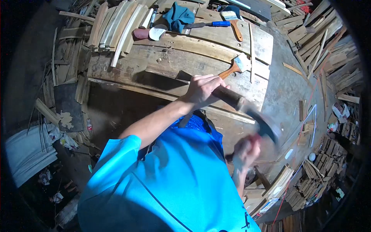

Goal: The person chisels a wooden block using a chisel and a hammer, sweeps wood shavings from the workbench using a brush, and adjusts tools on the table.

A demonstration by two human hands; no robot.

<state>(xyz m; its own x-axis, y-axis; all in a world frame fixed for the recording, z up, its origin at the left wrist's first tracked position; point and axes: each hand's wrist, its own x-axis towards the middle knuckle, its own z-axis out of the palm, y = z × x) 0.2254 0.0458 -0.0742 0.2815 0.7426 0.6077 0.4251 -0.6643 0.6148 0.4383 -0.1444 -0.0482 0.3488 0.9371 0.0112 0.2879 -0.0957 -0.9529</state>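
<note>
Near the front edge of the wooden workbench (131,58), my left hand (205,89) is closed around a long tool, whose dark cylindrical part (228,96) sticks out to the right. A flat dark end (183,75) of it shows on the other side of the hand. To the lower right my right hand (248,150) is closed on the red handle (254,138) of a hammer. The hammer's head (266,127) is smeared by motion, close to the tool's end; contact cannot be made out. A paintbrush (234,66) lies just beyond my left hand.
On the bench are wood strips (119,27), a teal cloth (178,17), a blue-handled tool (220,24), another paintbrush (234,24) and a sanding piece (141,33). Wood piles (324,162) stand on the right. More boards (274,189) lean at the lower right.
</note>
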